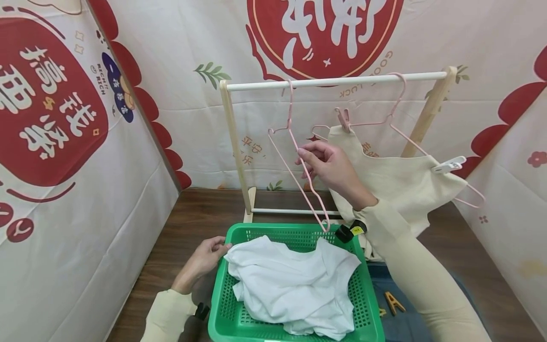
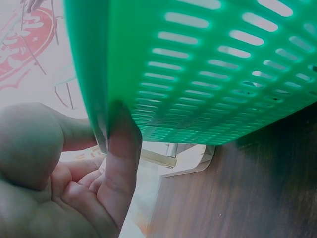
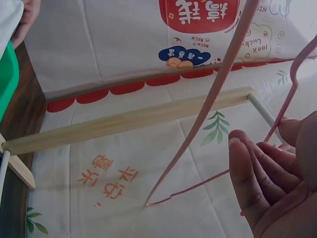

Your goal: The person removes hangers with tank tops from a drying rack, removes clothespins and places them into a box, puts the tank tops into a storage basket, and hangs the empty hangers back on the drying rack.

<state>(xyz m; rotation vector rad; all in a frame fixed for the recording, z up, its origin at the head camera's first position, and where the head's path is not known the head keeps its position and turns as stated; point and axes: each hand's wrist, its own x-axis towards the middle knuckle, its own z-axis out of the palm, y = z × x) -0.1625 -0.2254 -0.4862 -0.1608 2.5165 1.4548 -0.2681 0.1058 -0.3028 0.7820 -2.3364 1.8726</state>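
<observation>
My right hand (image 1: 331, 168) pinches one side of a pink clothes hanger (image 1: 291, 102), whose hook sits at the rack's top bar. The hanger is turned partly edge-on and bears no garment; its lower end reaches down over the basket's far rim. In the right wrist view, thumb and fingers meet round the hanger (image 3: 218, 87)'s thin arm. My left hand (image 1: 202, 261) grips the left rim of a green plastic basket (image 1: 219, 299); the left wrist view shows the thumb and a finger on either side of that rim (image 2: 91, 59). A crumpled white shirt (image 1: 295, 280) lies in the basket.
A wooden rack with a white top bar (image 1: 342, 82) stands behind the basket. On its right, a beige garment (image 1: 384, 183) hangs from another pink hanger by a pink clip (image 1: 343, 119) and a white clip (image 1: 448, 165). Blue fabric (image 1: 406, 323) lies right of the basket.
</observation>
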